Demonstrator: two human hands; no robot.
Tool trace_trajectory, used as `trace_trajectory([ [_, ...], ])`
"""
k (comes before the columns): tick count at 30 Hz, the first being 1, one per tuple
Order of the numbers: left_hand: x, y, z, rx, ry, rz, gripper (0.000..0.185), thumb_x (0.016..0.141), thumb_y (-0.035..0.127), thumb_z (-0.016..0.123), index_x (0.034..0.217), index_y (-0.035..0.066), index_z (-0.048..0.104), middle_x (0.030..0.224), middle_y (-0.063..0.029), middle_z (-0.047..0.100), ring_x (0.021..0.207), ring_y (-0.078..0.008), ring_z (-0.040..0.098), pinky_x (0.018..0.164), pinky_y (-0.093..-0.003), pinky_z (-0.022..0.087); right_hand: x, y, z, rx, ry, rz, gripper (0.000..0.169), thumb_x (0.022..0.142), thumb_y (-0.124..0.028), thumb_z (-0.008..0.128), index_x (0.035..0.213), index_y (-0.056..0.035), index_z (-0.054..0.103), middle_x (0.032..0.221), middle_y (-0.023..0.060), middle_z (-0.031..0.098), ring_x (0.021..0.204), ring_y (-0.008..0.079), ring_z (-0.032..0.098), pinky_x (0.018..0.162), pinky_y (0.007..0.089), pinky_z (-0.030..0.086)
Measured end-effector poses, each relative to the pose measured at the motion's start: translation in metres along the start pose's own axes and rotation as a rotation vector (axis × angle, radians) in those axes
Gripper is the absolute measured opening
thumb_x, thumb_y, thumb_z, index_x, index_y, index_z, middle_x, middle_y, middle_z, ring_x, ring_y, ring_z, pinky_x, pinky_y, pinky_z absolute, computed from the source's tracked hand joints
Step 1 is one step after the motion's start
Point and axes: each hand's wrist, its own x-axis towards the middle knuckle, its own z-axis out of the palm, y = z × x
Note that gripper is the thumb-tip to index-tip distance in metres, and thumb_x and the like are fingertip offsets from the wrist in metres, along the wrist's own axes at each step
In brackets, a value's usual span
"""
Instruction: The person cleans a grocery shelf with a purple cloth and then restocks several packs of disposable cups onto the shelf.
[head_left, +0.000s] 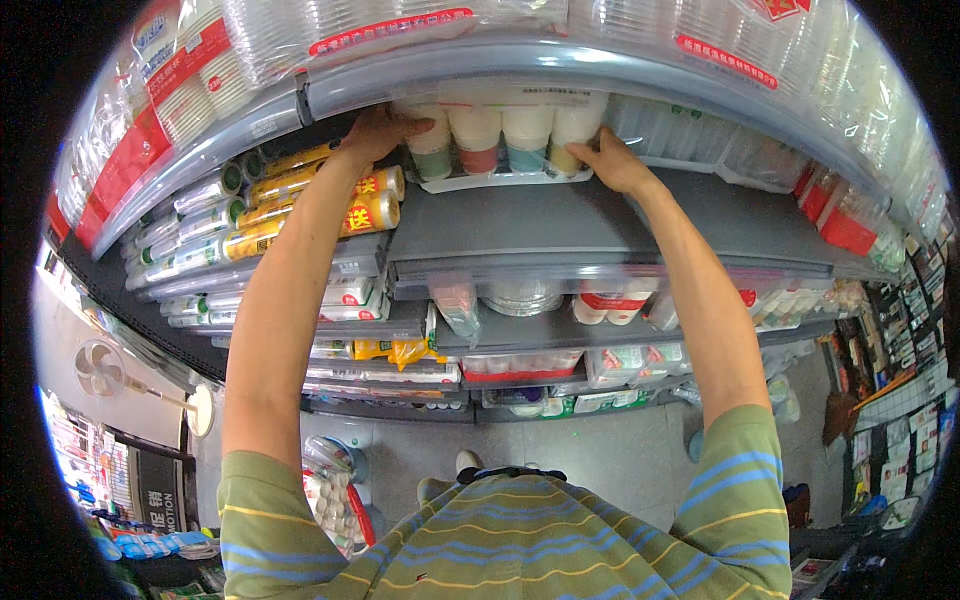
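Note:
Just under the upper shelf's edge, a clear-wrapped pack of stacked paper cups (478, 133) sits on a dark grey shelf (517, 217). Its cup stacks end in green, red, blue and yellow bands. My left hand (380, 133) grips the pack's left side, thumb across the leftmost stack. On the opposite side my right hand (616, 159) has its thumb on the yellow-banded stack. The fingers of both hands are partly hidden. Beside my left forearm lie rolls in yellow wrap (371, 214). Clear plastic containers (667, 131) stand to the right of the pack.
A clear plastic shelf strip (495, 67) crosses above my hands, with wrapped cup stacks (262, 45) over it. Lower shelves hold foil trays (521, 298) and red-banded cup packs (615, 300). On the floor, a basin of goods (334, 480) stands left of me, and a fan (101, 369) is farther left.

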Motion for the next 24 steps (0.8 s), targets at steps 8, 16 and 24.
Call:
trace_trajectory([
  [8,-0.037,0.011,-0.009,0.561,0.211,0.067,0.079,0.078,0.043,0.075,0.137,-0.001,0.045,0.136,-0.0234,0.052,0.126,-0.0377,0.05,0.104,-0.0458,0.041,-0.06,-0.078,-0.036,-0.434,0.319,-0.149,0.063,0.092,-0.034,0.063,0.139,0.0026,0.042,0.129,0.0288,0.053,0.122,0.0443,0.051,0.101,0.0456,0.044],
  [16,-0.078,0.074,0.03,1.041,0.326,0.588,0.064,0.083,0.026,0.066,0.142,0.014,0.046,0.137,-0.016,0.051,0.126,-0.0366,0.048,0.104,-0.0541,0.038,-0.037,-0.074,-0.016,-0.92,0.448,-0.514,0.061,0.087,-0.031,0.065,0.143,-0.0153,0.045,0.146,0.0168,0.039,0.132,0.0398,0.038,0.109,0.057,0.031],
  [24,-0.055,0.055,0.038,1.108,0.282,0.47,0.084,0.08,0.04,0.069,0.151,0.018,0.032,0.144,-0.0156,0.046,0.132,-0.0381,0.044,0.111,-0.0568,0.029,-0.021,-0.068,-0.014,-0.779,0.456,-0.604,0.065,0.086,-0.036,0.067,0.143,-0.0153,0.044,0.143,0.014,0.043,0.131,0.0393,0.039,0.11,0.0542,0.033],
])
